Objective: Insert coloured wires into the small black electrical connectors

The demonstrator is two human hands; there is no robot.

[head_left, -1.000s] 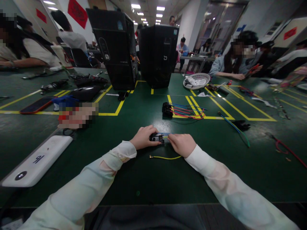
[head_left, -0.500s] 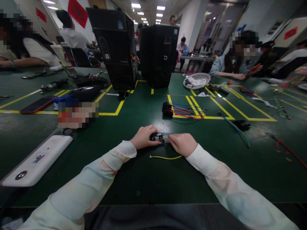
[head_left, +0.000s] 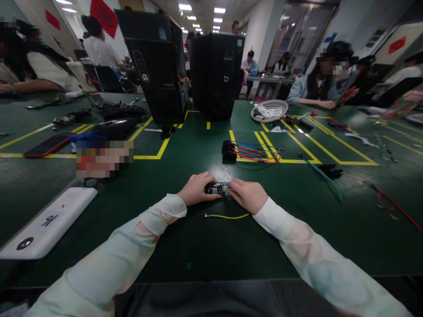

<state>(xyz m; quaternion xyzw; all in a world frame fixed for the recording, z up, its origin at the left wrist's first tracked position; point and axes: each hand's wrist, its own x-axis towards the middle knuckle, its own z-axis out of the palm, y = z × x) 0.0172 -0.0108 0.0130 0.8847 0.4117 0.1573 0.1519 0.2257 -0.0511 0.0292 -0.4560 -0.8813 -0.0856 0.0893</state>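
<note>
Connector looks light, stiff, best held by its sides: left grip clamped round it, right grip pinching bendy-looking wires.

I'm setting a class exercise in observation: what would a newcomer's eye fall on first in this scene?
Probably the two black computer towers, standing side by side toward the far side of the green table. Next might come the near centre, where the left hand holds a small black connector and the right hand pinches wires beside it. A yellow wire lies on the table, nearer the viewer.
</note>
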